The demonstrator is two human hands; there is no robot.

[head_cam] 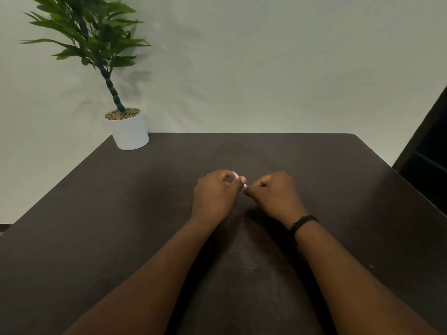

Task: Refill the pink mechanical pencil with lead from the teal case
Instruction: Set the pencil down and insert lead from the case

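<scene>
Both hands meet above the middle of the dark tabletop (pixel 338 180), close together with the fingertips almost touching. The left hand (pixel 215 194) is curled shut around the pink mechanical pencil (pixel 235 175), of which only two small pale-pink portions show: one above the index finger and one just below the thumb tip, toward the right hand. From these two portions the long axis of the pencil appears to run from far-left to near-right, with the lower end pointing at the right hand; which end is the tip and which is the cap cannot be determined. The right hand (pixel 275 194) is closed in a pinch, thumb and forefinger pressed together directly beside the exposed pencil end. Whether the pinch holds a lead, a cap or nothing is not visible; the item would be too small to resolve. The coming move turns on this relation: the pinch sits just to the right of the pencil end and roughly in line with its axis, so the right hand is the working hand and the left hand is the holder. The teal case is not visible anywhere on the tabletop; it may be hidden behind the hands. A white pot (pixel 129 131) with a green plant (pixel 89 32) stands at the far-left corner, well apart from the hands. The pot contains pebbles around the stem.
</scene>
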